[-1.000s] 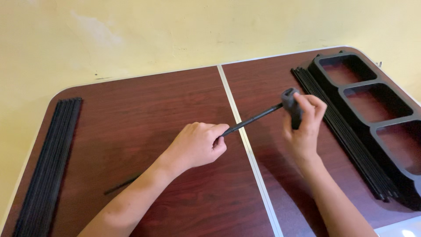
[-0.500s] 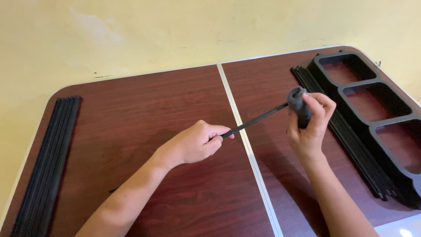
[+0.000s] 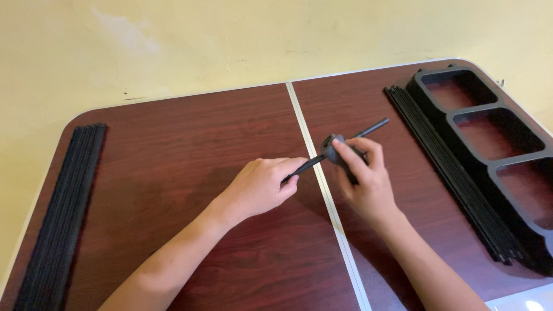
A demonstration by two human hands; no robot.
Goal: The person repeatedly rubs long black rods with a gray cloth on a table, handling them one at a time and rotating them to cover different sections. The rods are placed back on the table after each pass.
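The left hand (image 3: 262,187) has its grip clenched on a thin black rod (image 3: 373,128); the right hand (image 3: 363,178) grasps a small dark connector (image 3: 334,151) threaded on it, above the bench (image 3: 190,150) centre. The sliding step seems in hand; next needs steady alignment. Rod bundles lie at 9 (image 3: 60,213) and 3 o'clock (image 3: 449,167), beside a black frame (image 3: 501,135).

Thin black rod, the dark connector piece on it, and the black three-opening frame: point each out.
thin black rod (image 3: 374,125), head view, on its bare far end.
dark connector piece (image 3: 331,147), head view, on its left side.
black three-opening frame (image 3: 443,108), head view, on a crossbar.
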